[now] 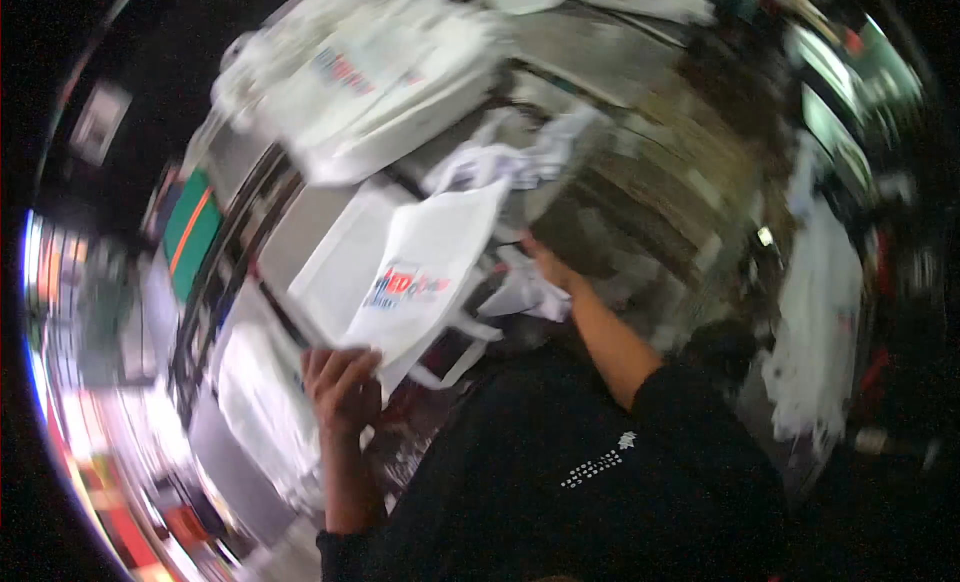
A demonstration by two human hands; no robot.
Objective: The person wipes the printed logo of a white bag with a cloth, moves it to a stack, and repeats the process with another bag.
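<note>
My left hand (pixel 343 387) grips the near edge of a white fabric tote bag (pixel 425 272) with a red and blue print and hanging handles. The bag lies flat and tilted across the middle of the blurred view. My right hand (pixel 548 267) reaches forward on an outstretched arm and holds the far side of the bag, beside a crumpled white piece of fabric (pixel 530 294). My dark top fills the lower centre.
A tall stack of white printed bags (pixel 360 77) lies on the work surface behind. More white bags lie flat at the left (pixel 265 402) and hang at the right (pixel 815 322). A green board (pixel 190 232) stands at the left.
</note>
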